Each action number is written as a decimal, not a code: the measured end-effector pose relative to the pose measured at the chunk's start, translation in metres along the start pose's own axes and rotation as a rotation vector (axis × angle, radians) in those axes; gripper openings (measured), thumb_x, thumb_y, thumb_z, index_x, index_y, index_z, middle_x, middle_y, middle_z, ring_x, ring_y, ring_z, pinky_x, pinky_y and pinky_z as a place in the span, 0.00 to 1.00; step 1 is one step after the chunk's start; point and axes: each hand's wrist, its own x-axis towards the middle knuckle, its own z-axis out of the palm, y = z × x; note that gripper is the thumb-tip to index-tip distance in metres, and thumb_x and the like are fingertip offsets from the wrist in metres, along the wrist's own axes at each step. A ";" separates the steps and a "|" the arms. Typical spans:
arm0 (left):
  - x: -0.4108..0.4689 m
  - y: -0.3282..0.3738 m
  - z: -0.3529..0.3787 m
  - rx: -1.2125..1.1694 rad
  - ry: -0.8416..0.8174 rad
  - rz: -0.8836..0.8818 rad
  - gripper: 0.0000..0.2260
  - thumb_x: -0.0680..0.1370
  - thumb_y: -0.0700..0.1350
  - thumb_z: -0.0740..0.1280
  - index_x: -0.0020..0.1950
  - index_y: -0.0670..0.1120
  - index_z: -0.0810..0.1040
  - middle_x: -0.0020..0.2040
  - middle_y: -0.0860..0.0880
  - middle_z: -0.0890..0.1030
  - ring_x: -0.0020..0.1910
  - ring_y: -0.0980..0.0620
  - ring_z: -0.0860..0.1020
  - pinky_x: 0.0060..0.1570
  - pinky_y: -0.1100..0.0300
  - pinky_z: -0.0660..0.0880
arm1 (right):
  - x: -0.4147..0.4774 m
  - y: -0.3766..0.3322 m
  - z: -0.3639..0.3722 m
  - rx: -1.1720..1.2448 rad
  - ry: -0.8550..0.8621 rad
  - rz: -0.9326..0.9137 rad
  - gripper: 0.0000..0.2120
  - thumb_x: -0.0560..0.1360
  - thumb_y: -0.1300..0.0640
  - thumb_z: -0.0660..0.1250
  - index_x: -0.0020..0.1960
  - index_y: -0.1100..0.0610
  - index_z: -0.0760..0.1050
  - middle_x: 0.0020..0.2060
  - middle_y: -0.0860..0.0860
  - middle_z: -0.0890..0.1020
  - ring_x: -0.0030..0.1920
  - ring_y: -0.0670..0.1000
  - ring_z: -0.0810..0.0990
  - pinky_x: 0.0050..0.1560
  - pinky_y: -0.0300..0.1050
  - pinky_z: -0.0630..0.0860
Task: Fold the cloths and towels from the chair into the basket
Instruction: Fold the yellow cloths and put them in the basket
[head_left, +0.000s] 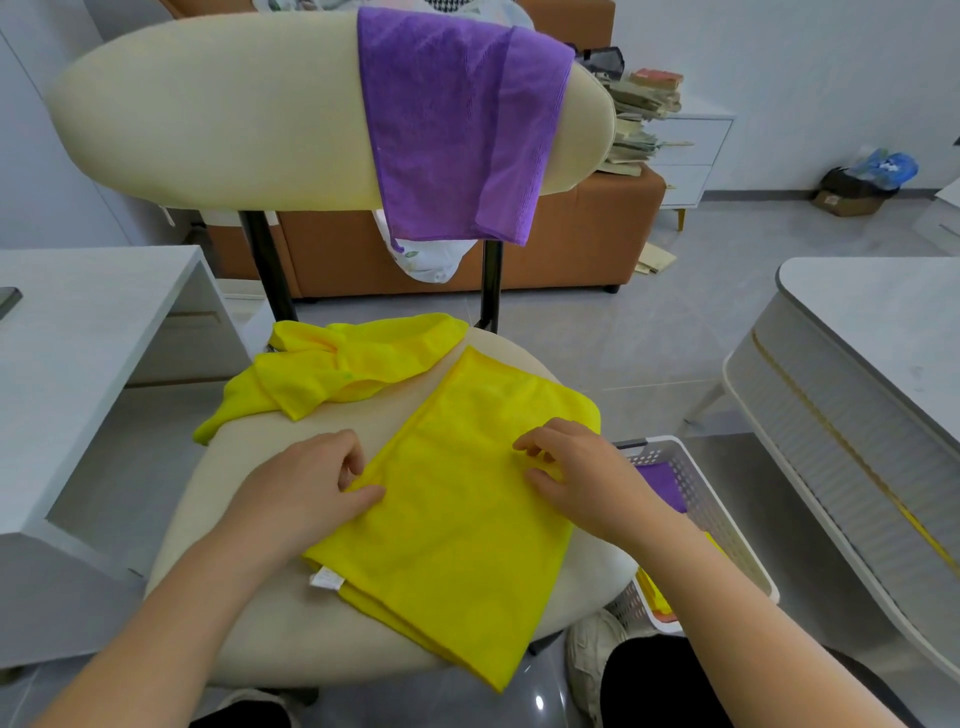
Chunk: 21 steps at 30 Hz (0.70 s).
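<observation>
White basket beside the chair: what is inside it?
In the white basket a purple cloth and a yellow cloth show. The right forearm and the chair seat cover the rest, so what else lies inside cannot be told.

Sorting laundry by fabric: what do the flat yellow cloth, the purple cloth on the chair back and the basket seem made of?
Flat yellow cloth: likely microfibre, matte, fine nap, sewn white label. Purple cloth: probably microfibre too, matte, with visible ribbed lines. Basket: white plastic, it seems, smooth, with moulded holes in its wall.
</observation>
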 end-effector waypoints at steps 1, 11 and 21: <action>-0.001 -0.001 0.001 0.020 -0.016 -0.037 0.13 0.71 0.57 0.70 0.39 0.51 0.71 0.36 0.53 0.75 0.37 0.56 0.73 0.38 0.55 0.71 | -0.001 -0.001 0.001 -0.009 -0.009 -0.003 0.14 0.78 0.53 0.62 0.63 0.51 0.74 0.55 0.50 0.77 0.55 0.50 0.73 0.56 0.46 0.72; 0.000 -0.003 -0.001 -0.182 -0.093 -0.161 0.11 0.72 0.46 0.72 0.34 0.47 0.74 0.35 0.50 0.76 0.35 0.55 0.71 0.32 0.62 0.65 | 0.006 -0.011 0.007 -0.047 -0.007 0.003 0.16 0.79 0.49 0.61 0.66 0.49 0.72 0.67 0.47 0.71 0.68 0.51 0.67 0.66 0.48 0.63; 0.005 -0.015 -0.004 -0.331 -0.096 -0.242 0.08 0.71 0.40 0.74 0.38 0.48 0.75 0.34 0.50 0.77 0.35 0.53 0.73 0.33 0.61 0.66 | 0.021 -0.027 0.016 -0.059 -0.096 0.025 0.18 0.79 0.49 0.59 0.69 0.48 0.67 0.72 0.46 0.64 0.72 0.50 0.61 0.71 0.49 0.55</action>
